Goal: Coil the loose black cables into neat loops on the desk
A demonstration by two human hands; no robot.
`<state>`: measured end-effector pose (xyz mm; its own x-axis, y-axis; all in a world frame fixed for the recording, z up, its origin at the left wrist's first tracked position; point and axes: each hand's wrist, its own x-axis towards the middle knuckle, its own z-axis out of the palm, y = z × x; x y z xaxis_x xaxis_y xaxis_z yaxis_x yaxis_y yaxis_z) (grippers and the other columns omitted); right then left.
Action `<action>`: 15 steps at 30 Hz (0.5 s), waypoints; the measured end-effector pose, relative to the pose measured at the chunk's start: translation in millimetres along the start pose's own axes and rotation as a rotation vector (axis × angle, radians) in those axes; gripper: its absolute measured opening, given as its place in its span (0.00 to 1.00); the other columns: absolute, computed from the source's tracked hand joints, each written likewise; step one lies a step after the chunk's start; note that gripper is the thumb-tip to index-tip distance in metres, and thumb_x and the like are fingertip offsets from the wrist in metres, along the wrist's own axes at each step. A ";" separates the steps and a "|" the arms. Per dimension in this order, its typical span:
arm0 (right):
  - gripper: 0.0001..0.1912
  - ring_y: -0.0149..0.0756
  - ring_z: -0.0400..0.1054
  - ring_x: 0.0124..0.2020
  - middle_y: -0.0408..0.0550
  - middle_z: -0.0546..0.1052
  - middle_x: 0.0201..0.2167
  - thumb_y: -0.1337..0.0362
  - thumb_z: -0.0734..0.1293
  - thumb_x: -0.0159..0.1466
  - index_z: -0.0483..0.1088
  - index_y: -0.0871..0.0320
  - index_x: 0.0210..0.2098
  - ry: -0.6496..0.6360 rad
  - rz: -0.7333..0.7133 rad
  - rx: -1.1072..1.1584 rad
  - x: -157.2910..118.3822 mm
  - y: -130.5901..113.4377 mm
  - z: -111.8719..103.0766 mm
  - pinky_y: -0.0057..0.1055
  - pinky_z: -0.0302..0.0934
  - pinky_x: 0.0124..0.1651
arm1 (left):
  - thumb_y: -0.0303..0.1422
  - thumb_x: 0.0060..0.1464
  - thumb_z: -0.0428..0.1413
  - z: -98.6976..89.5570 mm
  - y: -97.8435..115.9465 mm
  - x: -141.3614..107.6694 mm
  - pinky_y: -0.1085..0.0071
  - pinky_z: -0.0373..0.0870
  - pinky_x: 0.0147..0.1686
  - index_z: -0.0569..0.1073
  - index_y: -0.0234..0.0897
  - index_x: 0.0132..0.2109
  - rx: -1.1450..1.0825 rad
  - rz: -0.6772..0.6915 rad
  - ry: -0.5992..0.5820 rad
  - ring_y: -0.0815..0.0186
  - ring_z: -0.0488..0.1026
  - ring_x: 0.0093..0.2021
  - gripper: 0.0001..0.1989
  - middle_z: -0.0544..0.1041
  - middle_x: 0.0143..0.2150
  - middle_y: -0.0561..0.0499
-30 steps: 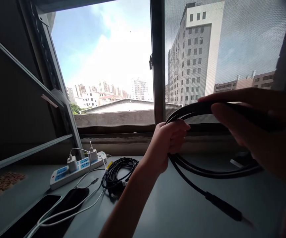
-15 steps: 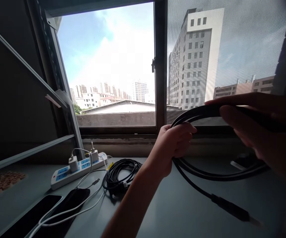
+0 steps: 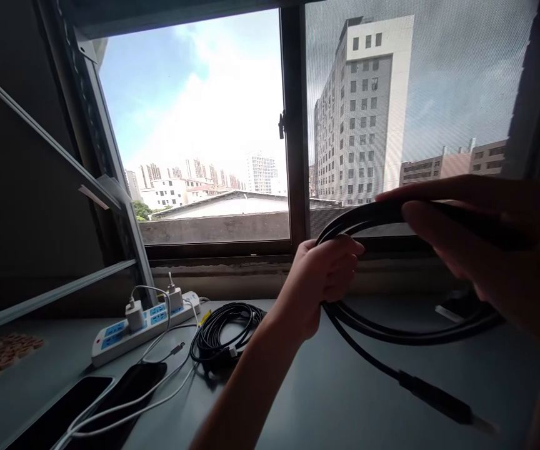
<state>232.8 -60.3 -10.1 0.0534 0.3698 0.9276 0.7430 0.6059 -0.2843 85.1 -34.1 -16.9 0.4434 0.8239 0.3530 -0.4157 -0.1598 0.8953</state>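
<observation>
- At 3 to 4 o'clock you have a black cable (image 3: 377,211) held up above the surface (image 3: 335,406); its length is gathered into wide, roughly matched loops.
- Your left hand (image 3: 329,272) is clenched round the left side of those loops, at about 4 o'clock from mid-view.
- Your right hand (image 3: 485,250), at 3 o'clock, pinches the top of the loops between thumb and fingers; deep shadow hides the rest of its grip.
- So the winding looks well along, in my judgement, but one end is loose: its plug (image 3: 439,399) hangs outside the loops toward 4 o'clock.
- You have no tie showing on the held loops, though your right hand hides part of them.
- Toward 7 o'clock, a second black cable (image 3: 227,311) lies coiled on the surface, near the power strip (image 3: 110,351) at 8 o'clock.
</observation>
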 end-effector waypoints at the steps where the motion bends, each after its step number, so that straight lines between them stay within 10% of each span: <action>1: 0.14 0.22 0.52 0.11 0.37 0.58 0.11 0.49 0.62 0.55 0.71 0.45 0.38 0.002 -0.002 -0.005 -0.5 0.2 -0.1 0.17 0.45 0.09 | 0.24 0.44 0.50 0.0 -0.6 0.6 0.75 0.34 0.14 0.47 0.38 0.18 -0.002 -0.007 0.002 0.80 0.40 0.13 0.18 0.43 0.14 0.62; 9: 0.13 0.21 0.52 0.09 0.35 0.58 0.09 0.50 0.61 0.57 0.70 0.42 0.40 -0.069 -0.063 -0.088 1.3 8.8 -7.5 0.19 0.51 0.13 | 0.27 0.44 0.49 5.5 -13.7 7.2 0.74 0.34 0.15 0.46 0.38 0.17 -0.028 -0.060 0.034 0.80 0.39 0.13 0.18 0.43 0.13 0.62; 15: 0.14 0.28 0.63 0.15 0.38 0.71 0.17 0.47 0.61 0.55 0.72 0.41 0.37 -0.103 -0.087 -0.243 -4.9 28.5 -16.0 0.24 0.52 0.14 | 0.30 0.43 0.44 16.0 -61.0 21.9 0.75 0.35 0.15 0.45 0.37 0.16 -0.192 -0.237 -0.045 0.78 0.39 0.12 0.15 0.42 0.11 0.60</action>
<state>264.4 -56.1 -18.9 -0.0768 0.4007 0.9130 0.8808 0.4563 -0.1262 132.8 -15.1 -59.5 0.5789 0.8003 0.1563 -0.4371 0.1427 0.8880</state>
